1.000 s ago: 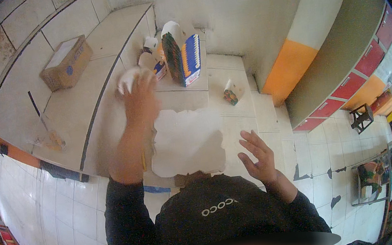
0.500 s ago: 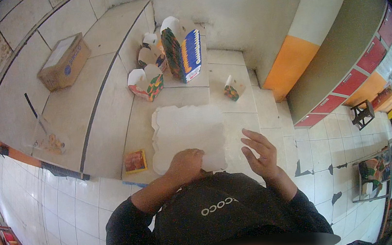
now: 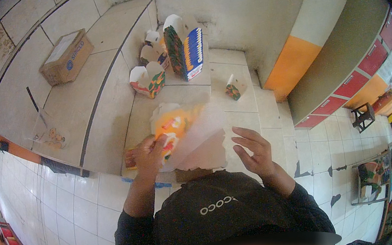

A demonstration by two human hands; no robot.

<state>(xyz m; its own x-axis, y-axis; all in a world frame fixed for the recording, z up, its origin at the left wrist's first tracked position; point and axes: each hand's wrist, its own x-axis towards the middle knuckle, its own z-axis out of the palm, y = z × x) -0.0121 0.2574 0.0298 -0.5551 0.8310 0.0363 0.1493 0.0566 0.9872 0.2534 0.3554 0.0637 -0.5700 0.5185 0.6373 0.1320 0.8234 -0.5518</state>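
A flat scalloped-edged sheet (image 3: pixel 202 151) lies in front of me, white on one side. Its left part is lifted and turned over, so a yellow printed face (image 3: pixel 172 130) with white, red and green shows, smeared by motion. My left hand (image 3: pixel 147 155) pinches that lifted part at its left side. Right of the sheet, my right hand (image 3: pixel 256 154) hangs open with fingers apart, holding nothing. A small red-and-yellow packet (image 3: pixel 130 157) is partly hidden behind my left hand.
Several folded patterned paper food boxes (image 3: pixel 149 81) stand at the back, beside a blue-and-white carton (image 3: pixel 192 54). A small green-patterned box (image 3: pixel 232 91) sits farther right. On the raised tiled ledge lie a brown cardboard box (image 3: pixel 65 57) and a clear plastic cup with a black straw (image 3: pixel 45 129).
My left hand has moved left, drawing part of the sheet up and over so its yellow printed side shows. My right hand has shifted slightly left, still open.
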